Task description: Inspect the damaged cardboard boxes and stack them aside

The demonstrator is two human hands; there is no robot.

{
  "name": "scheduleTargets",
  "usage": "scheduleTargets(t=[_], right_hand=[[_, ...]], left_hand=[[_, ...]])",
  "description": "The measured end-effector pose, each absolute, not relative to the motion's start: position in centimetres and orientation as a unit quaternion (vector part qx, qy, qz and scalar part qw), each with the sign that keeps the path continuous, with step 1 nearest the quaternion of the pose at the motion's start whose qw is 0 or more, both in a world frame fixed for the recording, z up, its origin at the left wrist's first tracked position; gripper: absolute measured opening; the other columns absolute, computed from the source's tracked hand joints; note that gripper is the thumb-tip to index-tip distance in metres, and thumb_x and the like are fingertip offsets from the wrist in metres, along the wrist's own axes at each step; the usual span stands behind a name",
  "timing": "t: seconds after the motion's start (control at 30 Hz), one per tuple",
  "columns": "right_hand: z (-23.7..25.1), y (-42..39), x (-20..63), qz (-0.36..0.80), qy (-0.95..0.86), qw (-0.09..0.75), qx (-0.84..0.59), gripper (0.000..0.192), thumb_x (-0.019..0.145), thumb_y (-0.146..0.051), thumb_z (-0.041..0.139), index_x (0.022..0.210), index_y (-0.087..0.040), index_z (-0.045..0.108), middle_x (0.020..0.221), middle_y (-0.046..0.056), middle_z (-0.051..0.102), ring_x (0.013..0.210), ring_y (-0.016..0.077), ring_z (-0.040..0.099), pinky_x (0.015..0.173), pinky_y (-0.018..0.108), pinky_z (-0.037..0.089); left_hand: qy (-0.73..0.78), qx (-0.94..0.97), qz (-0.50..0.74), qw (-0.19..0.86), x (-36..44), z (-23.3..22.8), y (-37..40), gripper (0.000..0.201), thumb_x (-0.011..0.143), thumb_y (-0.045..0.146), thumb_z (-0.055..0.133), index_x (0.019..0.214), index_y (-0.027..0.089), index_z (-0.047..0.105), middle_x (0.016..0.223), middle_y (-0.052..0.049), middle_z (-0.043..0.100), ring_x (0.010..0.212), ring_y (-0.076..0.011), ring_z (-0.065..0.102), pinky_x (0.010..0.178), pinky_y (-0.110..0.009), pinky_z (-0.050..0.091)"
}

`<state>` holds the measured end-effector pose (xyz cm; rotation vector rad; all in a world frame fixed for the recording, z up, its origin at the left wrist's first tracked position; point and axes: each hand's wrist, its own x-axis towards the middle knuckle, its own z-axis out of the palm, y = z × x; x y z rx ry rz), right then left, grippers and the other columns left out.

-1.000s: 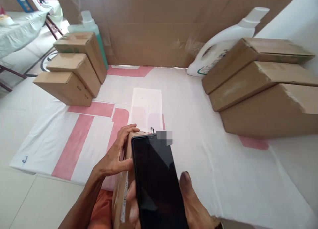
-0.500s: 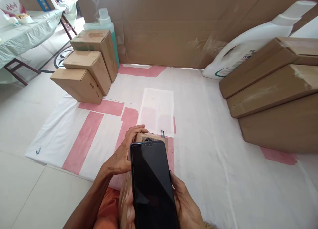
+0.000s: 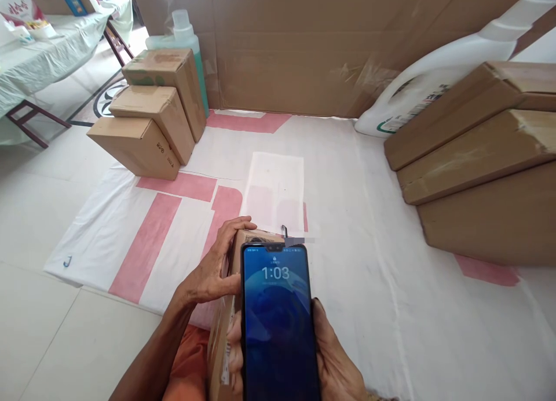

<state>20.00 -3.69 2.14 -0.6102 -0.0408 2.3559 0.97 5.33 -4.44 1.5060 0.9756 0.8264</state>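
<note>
Smartphone screen, dark a moment ago, now shows 1:03; right hand grips it, left hand clasps the cardboard box.

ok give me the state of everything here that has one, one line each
black smartphone: screen lit, lock screen reads 1:03, held upright
small brown cardboard box: closed, held behind the phone
right hand: gripping the phone
left hand: gripping the box's side
teal liquid bottle: capped, upright
white detergent jug: capped, leaning
three left cardboard boxes: closed, tilted
three right cardboard boxes: closed, tilted
</note>
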Motion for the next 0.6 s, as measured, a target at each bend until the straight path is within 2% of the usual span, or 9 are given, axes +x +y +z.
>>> scheduleTargets(t=[0.2,0.33,0.4,0.47,0.53,0.6], right_hand=[[2.1,-3.9,22.2,0.865,-0.033,0.394,-0.308,0.079,0.088,-0.089,0.062,0.119,-0.020,0.085,0.121,0.017,0.083,0.102,0.0314,0.081,0.097,0.044,0.062],[0.2,-3.0,24.9,0.754,-0.098,0.480,-0.438,0.082,0.086,-0.091,0.060,0.115,-0.020,0.085,0.120,0.019,0.084,0.102,0.0360,0.082,0.096,0.050,0.064],[-1.7,-2.1,26.7,0.652,-0.155,0.500,-0.549,0.075,0.088,-0.089,0.060,0.109,-0.021,0.085,0.109,0.016,0.085,0.095,0.0356,0.082,0.090,0.050,0.065],[-3.9,-1.3,28.5,0.537,-0.228,0.474,-0.659,0.069,0.090,-0.086,0.060,0.096,-0.021,0.081,0.089,0.012,0.083,0.080,0.0323,0.078,0.077,0.046,0.064],[-6.2,-0.8,30.3,0.446,-0.290,0.423,-0.734,0.067,0.092,-0.085,0.057,0.082,-0.021,0.074,0.071,0.007,0.074,0.068,0.0271,0.068,0.065,0.040,0.059],[-8.1,-0.5,31.6,0.379,-0.318,0.384,-0.780,0.065,0.094,-0.083,0.053,0.074,-0.023,0.067,0.062,0.001,0.063,0.064,0.0228,0.059,0.060,0.036,0.052]], left_hand=[[0.402,0.612,0.359,0.579,0.7,-3.3,5.3,0.088,0.080,0.066,0.082,0.151,0.028,0.048,0.169,-0.014,0.036,0.160,-0.0447,0.033,0.132,-0.060,0.027],[0.417,0.585,0.361,0.595,0.1,-2.9,4.9,0.084,0.082,0.061,0.080,0.153,0.028,0.047,0.171,-0.013,0.035,0.160,-0.0431,0.034,0.130,-0.056,0.033],[0.431,0.575,0.361,0.595,-0.3,-3.0,4.8,0.085,0.082,0.062,0.079,0.153,0.027,0.046,0.170,-0.013,0.037,0.158,-0.0438,0.037,0.126,-0.055,0.039],[0.441,0.568,0.361,0.593,-0.7,-3.1,4.7,0.087,0.082,0.063,0.078,0.153,0.026,0.045,0.169,-0.014,0.039,0.155,-0.0440,0.041,0.122,-0.054,0.044],[0.447,0.566,0.362,0.590,-0.9,-3.3,4.7,0.087,0.082,0.063,0.077,0.154,0.026,0.045,0.167,-0.014,0.042,0.153,-0.0436,0.044,0.119,-0.053,0.046],[0.449,0.565,0.363,0.590,-1.0,-3.4,4.7,0.088,0.082,0.063,0.077,0.154,0.026,0.045,0.164,-0.014,0.046,0.150,-0.0428,0.047,0.118,-0.052,0.047]])
